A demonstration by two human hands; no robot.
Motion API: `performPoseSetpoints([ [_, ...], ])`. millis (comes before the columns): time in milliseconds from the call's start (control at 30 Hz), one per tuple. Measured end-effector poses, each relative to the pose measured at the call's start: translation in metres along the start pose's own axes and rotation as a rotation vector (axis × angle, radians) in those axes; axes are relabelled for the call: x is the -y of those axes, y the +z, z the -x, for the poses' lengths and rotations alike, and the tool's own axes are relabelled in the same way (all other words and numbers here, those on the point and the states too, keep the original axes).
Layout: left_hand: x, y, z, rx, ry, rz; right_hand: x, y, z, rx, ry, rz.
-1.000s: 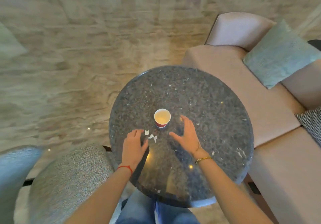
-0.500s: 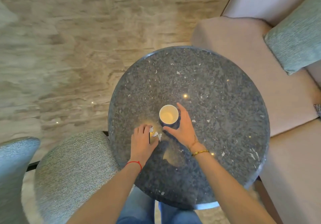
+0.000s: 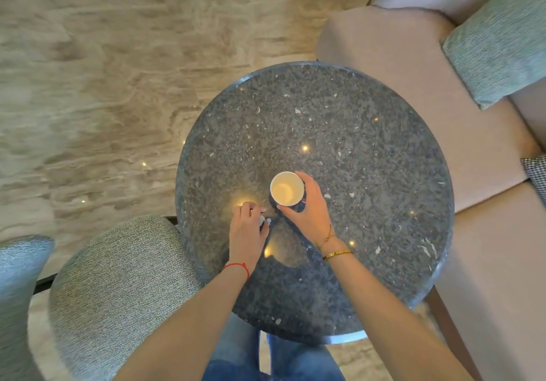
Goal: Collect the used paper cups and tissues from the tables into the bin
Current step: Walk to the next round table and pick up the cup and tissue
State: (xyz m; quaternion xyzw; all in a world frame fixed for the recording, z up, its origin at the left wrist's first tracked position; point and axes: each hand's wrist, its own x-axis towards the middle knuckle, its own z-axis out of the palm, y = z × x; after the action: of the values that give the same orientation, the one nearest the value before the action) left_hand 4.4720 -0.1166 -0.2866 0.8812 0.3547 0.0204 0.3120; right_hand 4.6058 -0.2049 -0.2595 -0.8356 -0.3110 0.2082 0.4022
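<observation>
Beige sofa (image 3: 413,91) at right, round dark speckled table (image 3: 369,150), right hand (image 3: 310,212) with fingers wrapped around upright paper cup (image 3: 286,189) near table centre, left hand (image 3: 246,227) beside it, fingertips pinched on white tissue scraps (image 3: 263,219).

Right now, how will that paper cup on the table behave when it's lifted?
The paper cup looks empty inside, so it is probably very light. Its thin paper wall may dent if the right hand wrapped around it squeezes hard. Standing upright on the polished table, it could tip or slide easily.
</observation>
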Motion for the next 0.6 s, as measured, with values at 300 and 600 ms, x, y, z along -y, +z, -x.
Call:
performPoseSetpoints([
  [300,0.005,-0.004,0.001,0.07,0.024,0.132,0.001,-0.006,0.005,-0.029,0.041,-0.03],
  [600,0.008,-0.042,0.002,-0.047,-0.001,0.187,0.01,-0.029,0.026,-0.083,0.061,-0.07],
])
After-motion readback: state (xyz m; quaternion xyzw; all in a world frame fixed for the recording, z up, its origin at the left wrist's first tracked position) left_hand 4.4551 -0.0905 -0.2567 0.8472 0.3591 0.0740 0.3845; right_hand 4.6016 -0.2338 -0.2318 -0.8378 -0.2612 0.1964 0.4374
